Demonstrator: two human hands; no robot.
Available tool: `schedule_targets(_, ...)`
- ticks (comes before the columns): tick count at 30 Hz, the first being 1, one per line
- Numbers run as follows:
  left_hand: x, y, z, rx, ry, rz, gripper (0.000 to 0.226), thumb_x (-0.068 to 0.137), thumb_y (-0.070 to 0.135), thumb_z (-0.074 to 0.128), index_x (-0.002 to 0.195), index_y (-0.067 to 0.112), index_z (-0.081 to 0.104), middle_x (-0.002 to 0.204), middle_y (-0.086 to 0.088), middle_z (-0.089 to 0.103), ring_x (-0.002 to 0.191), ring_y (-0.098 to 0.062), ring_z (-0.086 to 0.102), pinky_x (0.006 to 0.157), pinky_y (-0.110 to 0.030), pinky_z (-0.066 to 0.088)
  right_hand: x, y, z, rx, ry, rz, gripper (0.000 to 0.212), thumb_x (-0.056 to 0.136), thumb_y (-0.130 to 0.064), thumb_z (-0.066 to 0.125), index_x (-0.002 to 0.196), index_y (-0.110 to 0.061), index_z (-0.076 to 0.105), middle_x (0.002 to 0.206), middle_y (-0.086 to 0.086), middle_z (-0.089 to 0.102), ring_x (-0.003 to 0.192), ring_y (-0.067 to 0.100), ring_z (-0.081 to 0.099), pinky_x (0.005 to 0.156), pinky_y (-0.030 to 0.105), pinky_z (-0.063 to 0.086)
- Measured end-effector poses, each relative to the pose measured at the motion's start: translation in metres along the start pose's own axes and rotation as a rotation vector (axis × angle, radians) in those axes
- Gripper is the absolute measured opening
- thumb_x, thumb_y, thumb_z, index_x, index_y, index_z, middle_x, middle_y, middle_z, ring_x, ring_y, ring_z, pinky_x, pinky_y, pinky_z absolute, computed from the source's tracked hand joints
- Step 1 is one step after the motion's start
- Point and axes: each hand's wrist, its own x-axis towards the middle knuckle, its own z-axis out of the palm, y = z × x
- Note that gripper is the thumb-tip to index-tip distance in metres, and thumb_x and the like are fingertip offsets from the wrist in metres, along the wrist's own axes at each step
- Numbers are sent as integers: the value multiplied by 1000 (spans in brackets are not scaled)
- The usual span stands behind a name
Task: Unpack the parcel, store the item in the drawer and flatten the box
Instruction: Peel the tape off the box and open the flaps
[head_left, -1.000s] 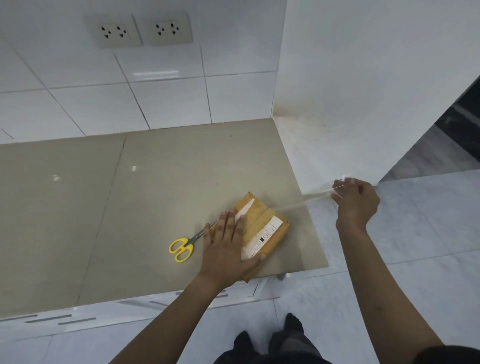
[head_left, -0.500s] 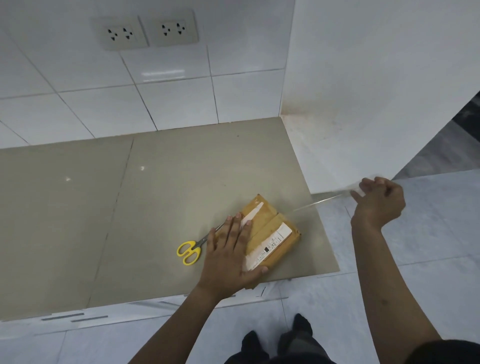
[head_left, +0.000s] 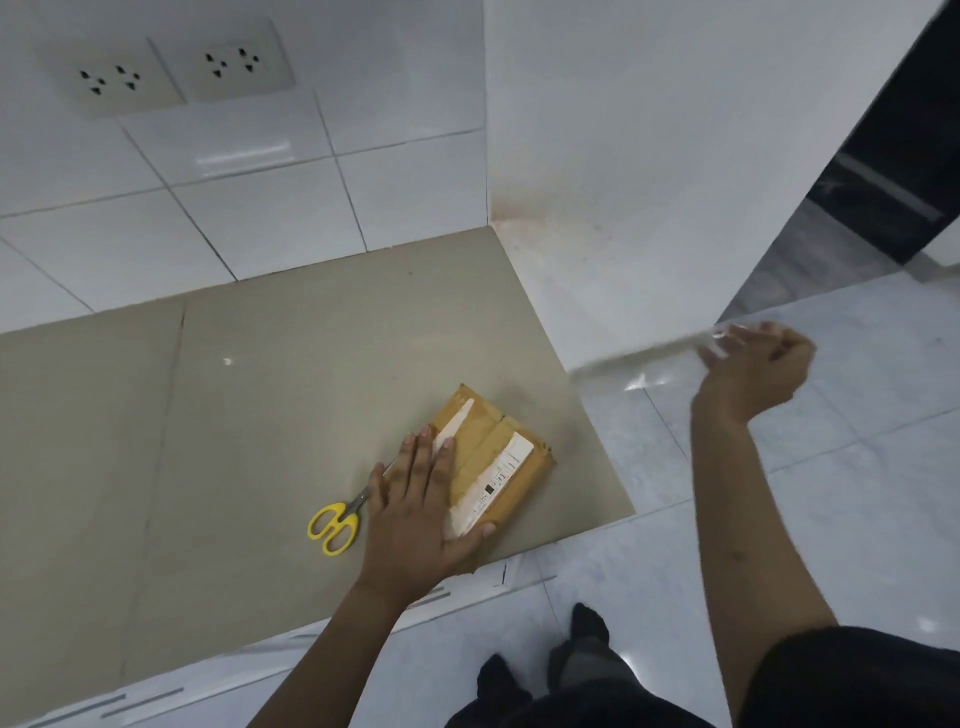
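Note:
A small brown cardboard parcel (head_left: 511, 457) with a white shipping label lies near the right front corner of the beige countertop (head_left: 270, 395). My left hand (head_left: 423, 509) presses flat on the parcel's left half, fingers spread, thumb hooked around its near edge. My right hand (head_left: 753, 366) is out to the right over the floor, fingers pinched on a strip of clear tape (head_left: 644, 358). The strip hangs free in the air and no longer reaches the parcel. Yellow-handled scissors (head_left: 337, 525) lie on the counter just left of my left hand.
White tiled wall with two socket plates (head_left: 171, 70) stands behind the counter. A white cabinet side (head_left: 649, 171) bounds the counter on the right. Drawer fronts with grey handles (head_left: 140, 699) show below the counter edge. My feet (head_left: 550, 670) stand on the pale floor tiles.
My right hand pulled the tape strip farther right and up; the strip has come off the parcel and now hangs loose. My left hand stayed pressed on the parcel.

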Motion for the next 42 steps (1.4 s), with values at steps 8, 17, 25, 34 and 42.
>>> schedule_targets(8,15,15,1,35,6,-64,94,75,78,38,146,17,37,155,-8,36,144,-28,30,107,-59,28,15,-18,-17,-148,-64,-361,8,95,-23,44,92,-23,51,90,-3,68,88,15,69,78,30,57)
schedule_targets(17,7,26,3,44,49,-223,93,75,75,36,143,11,42,152,-14,40,139,-34,37,103,-60,31,-55,84,-62,-814,-618,-483,15,101,-20,41,103,-17,55,93,-1,60,89,23,55,75,27,35)
schedule_targets(25,6,39,3,-3,85,-412,93,77,73,30,142,8,41,150,-20,40,138,-39,35,102,-60,30,-139,139,-122,-1347,-1091,-855,38,84,-30,65,117,-11,63,125,15,65,119,33,59,103,52,45)
schedule_targets(34,22,41,-23,-300,33,-601,71,96,56,25,152,16,11,160,-11,22,140,-36,25,107,-54,29,-182,101,-95,-774,-1153,-193,43,93,-61,37,131,-42,38,126,-23,54,110,3,55,95,34,52)
schedule_targets(42,19,20,-49,-673,122,-753,75,94,60,24,152,25,-8,123,-27,61,110,-46,56,93,-47,45,-176,90,-54,-990,-1333,-258,90,74,-60,66,144,-37,15,140,-7,43,121,20,47,95,35,48)
